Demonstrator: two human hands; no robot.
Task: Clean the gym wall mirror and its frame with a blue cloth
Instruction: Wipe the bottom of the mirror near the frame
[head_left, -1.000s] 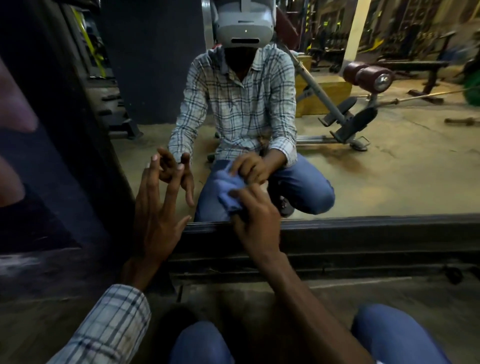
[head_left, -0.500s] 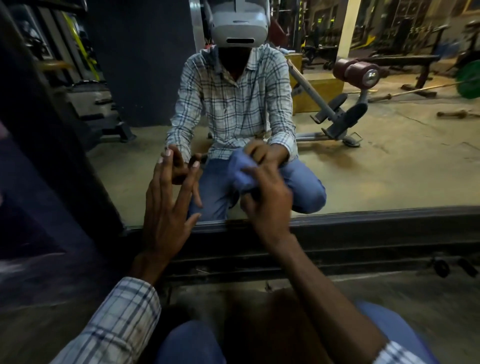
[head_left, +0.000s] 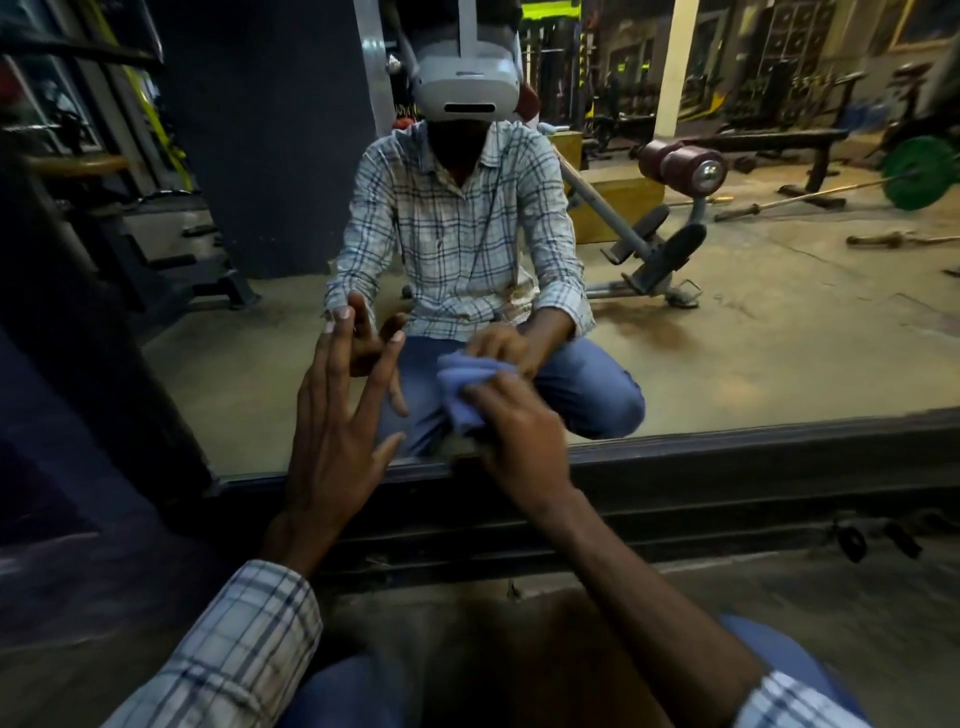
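Blue cloth (head_left: 462, 387) is bunched in the right hand (head_left: 519, 431), which holds it against the mirror (head_left: 753, 338) low down, just above the dark bottom frame (head_left: 727, 467). The fingers of this hand are curled round the cloth and clamp it. The left hand (head_left: 332, 431) is raised just beside it, on the left, with its fingers (head_left: 337, 358) straight and spread apart. It holds nothing. The fingertips meet their own reflection, but I cannot tell if they press on the glass. The mirror shows the person crouching, in a checked shirt (head_left: 457, 234) and a white headset (head_left: 467, 78). Behind this reflection are an exercise bench (head_left: 649, 244) and a green weight plate (head_left: 917, 171).
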